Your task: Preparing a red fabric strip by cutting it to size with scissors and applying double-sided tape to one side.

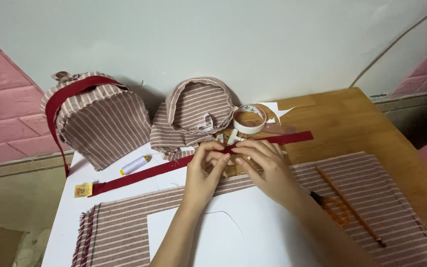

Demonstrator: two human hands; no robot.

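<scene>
My left hand [204,170] and my right hand [264,165] meet at the middle of a long dark red fabric strip [147,173] that lies across the table. Both pinch the strip between fingertips, thumbs touching. Under my wrists lies a white paper pattern [253,217] on a brown-and-white striped cloth [371,193]. Whether anything small sits between my fingers is hidden.
A striped fabric bag with a red strap [97,118] stands at the back left, a half-sewn striped piece [193,113] beside it. A tape roll [249,118], a white thread spool [135,164], a small yellow packet [83,190], orange-handled scissors [332,207] and a pencil [349,205] lie about the wooden table [352,113].
</scene>
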